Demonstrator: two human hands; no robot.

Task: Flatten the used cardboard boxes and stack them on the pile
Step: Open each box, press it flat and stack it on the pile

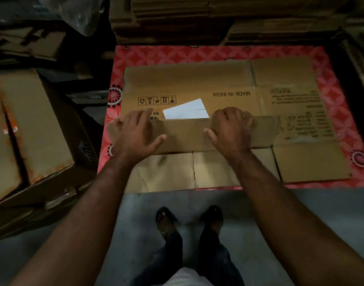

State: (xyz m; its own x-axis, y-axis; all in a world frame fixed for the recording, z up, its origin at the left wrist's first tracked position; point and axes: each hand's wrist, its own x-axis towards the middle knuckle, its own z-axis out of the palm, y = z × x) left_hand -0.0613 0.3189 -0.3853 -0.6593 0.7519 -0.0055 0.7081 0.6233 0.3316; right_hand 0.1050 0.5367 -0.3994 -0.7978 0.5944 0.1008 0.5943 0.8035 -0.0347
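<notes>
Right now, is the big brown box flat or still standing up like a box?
Flat. The cardboard box lies spread on the red patterned surface, with both hands pressing one flap folded over it.

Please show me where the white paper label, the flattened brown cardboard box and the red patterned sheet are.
white paper label (187, 111): head view, middle of its visible part.
flattened brown cardboard box (187, 79): head view, far flap.
red patterned sheet (197, 53): head view, bare far border.

Storeroom: stacked flattened cartons (228, 15)
</notes>
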